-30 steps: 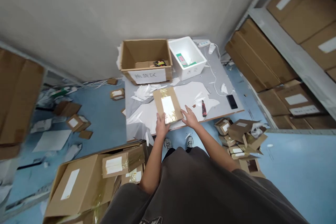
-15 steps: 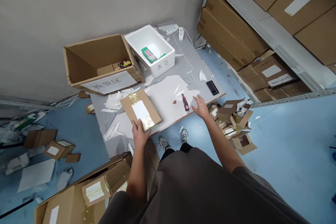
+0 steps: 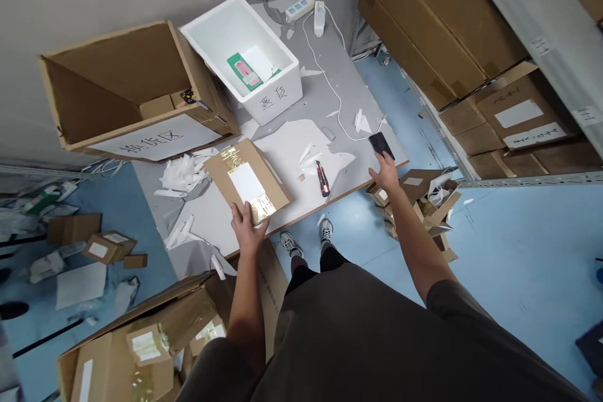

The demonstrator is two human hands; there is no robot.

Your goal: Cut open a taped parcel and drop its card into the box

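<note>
A taped cardboard box [image 3: 219,169] with a white label lies at an angle near the front edge of the table. My left hand [image 3: 249,232] grips its near edge, fingers on the top and thumb along the side. Over at the right, my right hand [image 3: 387,174] is at the near end of a black phone [image 3: 380,144]; its fingers reach the phone and the thumb stands apart. Whether the fingertips press on the phone I cannot tell. Between the hands lies a red and black box cutter [image 3: 323,179].
At the back stand a large open carton [image 3: 155,141] and a white foam box [image 3: 277,97] with a green packet inside. A white cable [image 3: 325,78] runs from a power strip [image 3: 299,7] towards the phone. Paper scraps [image 3: 181,173] litter the table [image 3: 339,56]. Shelving with cartons [image 3: 424,31] rises right.
My right hand has moved right and forward, from beside the box cutter to the phone. My left hand stays on the cardboard box. The head view has shifted closer to the table.
</note>
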